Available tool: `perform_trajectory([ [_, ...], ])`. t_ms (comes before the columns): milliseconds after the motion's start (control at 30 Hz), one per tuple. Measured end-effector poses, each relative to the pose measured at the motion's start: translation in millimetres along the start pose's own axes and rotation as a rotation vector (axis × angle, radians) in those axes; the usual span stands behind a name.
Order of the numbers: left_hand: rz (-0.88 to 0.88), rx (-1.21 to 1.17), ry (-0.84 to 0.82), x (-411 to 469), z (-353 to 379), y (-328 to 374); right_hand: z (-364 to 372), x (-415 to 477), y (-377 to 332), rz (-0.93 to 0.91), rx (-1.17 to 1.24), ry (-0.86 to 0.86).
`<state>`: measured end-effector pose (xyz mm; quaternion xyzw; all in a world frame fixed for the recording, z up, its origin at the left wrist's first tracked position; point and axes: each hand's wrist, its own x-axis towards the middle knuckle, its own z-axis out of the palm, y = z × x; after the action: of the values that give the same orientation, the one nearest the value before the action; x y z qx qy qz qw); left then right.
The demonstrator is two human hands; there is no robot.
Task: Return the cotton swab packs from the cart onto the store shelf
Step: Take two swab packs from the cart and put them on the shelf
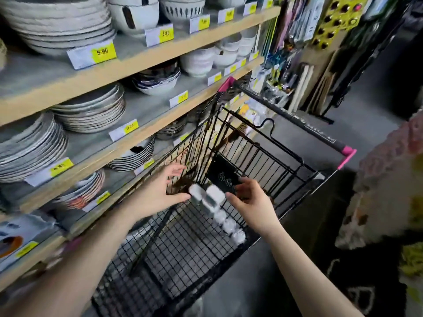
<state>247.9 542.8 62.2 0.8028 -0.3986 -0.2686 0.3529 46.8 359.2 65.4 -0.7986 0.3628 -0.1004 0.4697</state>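
Here, both hands work over the black wire cart [263, 156], which stands in the aisle beside the wooden store shelf [146, 58]. Cotton swab packs [216, 209]: a row of small white-topped packs runs along the cart's right inner wall, from frame centre toward 5 o'clock; motion blur, so exact count not readable. Left hand [164, 191]: at approx. 9 o'clock of the topmost packs, fingers spread, thumb tip just beside or touching the nearest pack; contact cannot be confirmed. Right hand [251, 200]: at approx. 3 o'clock of the same packs, fingers curled loosely, fingertips at the packs' upper edge; whether this grip is pinching a pack cannot be told. A black card w/ white symbols [223, 177] hangs on the cart's mesh at 12 o'clock of the packs. Cart handle has pink end caps [348, 154]. Shelf levels carry stacked plates [91, 110] and bowls [158, 78], w/ yellow price tags [103, 51] along the front edges. Patterned textile at 3 o'clock of frame, blurred.
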Motion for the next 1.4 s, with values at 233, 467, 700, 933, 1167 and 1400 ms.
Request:
perform_trajectory([
  [233, -0.119, 0.144, -0.085, 90, 35, -51, 46, 91, 63, 0.151, -0.106, -0.074],
  [467, -0.211, 0.273, -0.214, 179, 93, -128, 109, 163, 140, 0.343, -0.267, -0.079],
  [700, -0.183, 0.485, -0.306, 250, 145, -206, 165, 192, 186, 0.546, -0.327, -0.062],
  [933, -0.144, 0.583, -0.379, 273, 171, -254, 192, 194, 208, 0.512, -0.362, 0.035],
  [1167, -0.097, 0.577, -0.391, 277, 185, -261, 195, 203, 201, 0.481, -0.31, 0.04],
  [1400, -0.091, 0.571, -0.265, 268, 191, -282, 191, 202, 200, 0.439, -0.288, 0.015],
])
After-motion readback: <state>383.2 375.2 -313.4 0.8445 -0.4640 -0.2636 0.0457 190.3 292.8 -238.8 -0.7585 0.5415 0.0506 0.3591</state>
